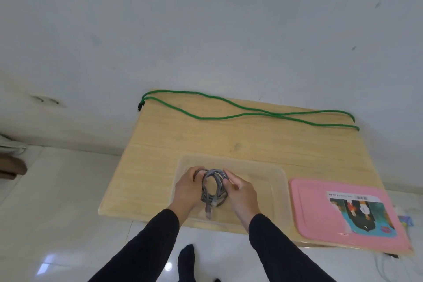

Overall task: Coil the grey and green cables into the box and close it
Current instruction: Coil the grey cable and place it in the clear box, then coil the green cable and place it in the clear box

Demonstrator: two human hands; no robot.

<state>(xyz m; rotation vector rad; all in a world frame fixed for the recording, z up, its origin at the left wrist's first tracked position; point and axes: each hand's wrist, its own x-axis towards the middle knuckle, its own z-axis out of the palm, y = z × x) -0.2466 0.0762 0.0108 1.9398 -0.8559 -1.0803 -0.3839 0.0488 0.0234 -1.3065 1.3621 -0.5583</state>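
Observation:
A coiled grey cable (214, 186) is held over the clear plastic box (278, 190) on the wooden table (160, 144). My left hand (187, 189) grips the coil's left side and my right hand (240, 190) grips its right side. A plug end of the grey cable hangs down near the box's front wall. The green cable (247, 111) lies uncoiled in long loops across the far edge of the table, with a black end at the far left corner. The pink lid (320, 210) with a picture label lies flat to the right of the box.
The table stands against a white wall on a glossy white tiled floor (57, 201). White cords (386, 268) lie on the floor at the lower right. My dark-socked foot (186, 258) shows below the table's front edge.

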